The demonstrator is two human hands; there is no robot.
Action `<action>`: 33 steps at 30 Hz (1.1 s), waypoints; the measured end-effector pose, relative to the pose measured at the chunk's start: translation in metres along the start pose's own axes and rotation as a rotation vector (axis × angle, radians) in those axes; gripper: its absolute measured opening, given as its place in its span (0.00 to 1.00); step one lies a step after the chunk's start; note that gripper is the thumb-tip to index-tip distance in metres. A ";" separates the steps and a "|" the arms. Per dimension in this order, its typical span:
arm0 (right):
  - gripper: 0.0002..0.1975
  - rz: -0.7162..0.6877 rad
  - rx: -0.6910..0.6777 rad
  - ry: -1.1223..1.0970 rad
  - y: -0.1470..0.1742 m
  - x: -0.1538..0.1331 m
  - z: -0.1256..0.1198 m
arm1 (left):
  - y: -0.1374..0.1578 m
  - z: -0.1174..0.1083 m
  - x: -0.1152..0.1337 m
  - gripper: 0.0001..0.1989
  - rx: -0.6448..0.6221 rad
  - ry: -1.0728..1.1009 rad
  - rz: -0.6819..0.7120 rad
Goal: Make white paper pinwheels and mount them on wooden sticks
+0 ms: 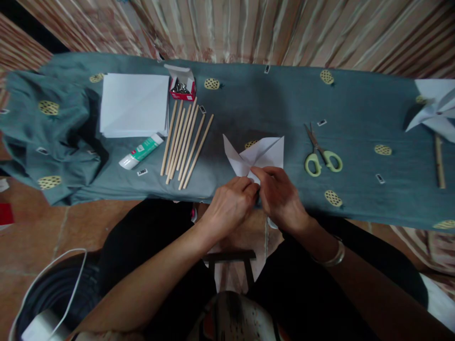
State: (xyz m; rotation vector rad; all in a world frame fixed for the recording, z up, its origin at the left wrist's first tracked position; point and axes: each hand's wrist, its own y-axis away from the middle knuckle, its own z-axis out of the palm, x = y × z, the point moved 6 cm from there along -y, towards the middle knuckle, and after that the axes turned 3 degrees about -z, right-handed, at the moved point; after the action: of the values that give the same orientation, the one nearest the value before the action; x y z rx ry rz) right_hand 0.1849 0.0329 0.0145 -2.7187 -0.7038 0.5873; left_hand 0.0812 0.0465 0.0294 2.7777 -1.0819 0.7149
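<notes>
A sheet of white paper (265, 154), cut and partly folded, lies at the table's front edge with its corners pointing up and outward. My left hand (236, 199) is closed on its near edge, the fingers bent and pressed together. Beside it, my right hand (279, 194) pinches the same paper near its middle with thumb and forefinger. The fingertips of both hands nearly touch, and they hide the paper's near corner. To the right of my hands rest scissors (322, 154) with pale green handles, blades slightly apart.
Several wooden sticks (185, 142) lie left of the paper. Behind them stands an open red box (183, 87) of small metal pieces. A stack of white paper (133, 104) and a green-and-white glue tube (140, 151) are farther left. A white paper pinwheel (439, 111) on a stick sits far right.
</notes>
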 end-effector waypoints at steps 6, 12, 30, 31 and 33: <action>0.25 0.023 0.036 -0.061 0.005 0.002 0.002 | 0.002 -0.005 -0.002 0.08 0.013 0.028 -0.017; 0.29 0.016 0.061 -0.070 0.009 -0.003 0.002 | 0.009 -0.014 -0.009 0.09 0.088 0.065 -0.014; 0.22 0.342 0.194 -0.418 -0.013 0.044 -0.033 | 0.014 -0.020 -0.013 0.11 0.146 -0.010 0.040; 0.22 0.358 0.213 -0.376 -0.015 0.052 -0.034 | 0.014 -0.020 -0.013 0.10 0.128 -0.016 0.036; 0.24 0.363 0.203 -0.276 -0.023 0.067 -0.031 | 0.013 -0.018 -0.013 0.10 0.091 -0.025 0.031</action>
State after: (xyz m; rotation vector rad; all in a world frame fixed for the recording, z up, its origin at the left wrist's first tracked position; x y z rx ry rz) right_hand 0.2428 0.0817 0.0293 -2.6106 -0.1858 1.0699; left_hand 0.0573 0.0483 0.0381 2.8593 -1.1267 0.7528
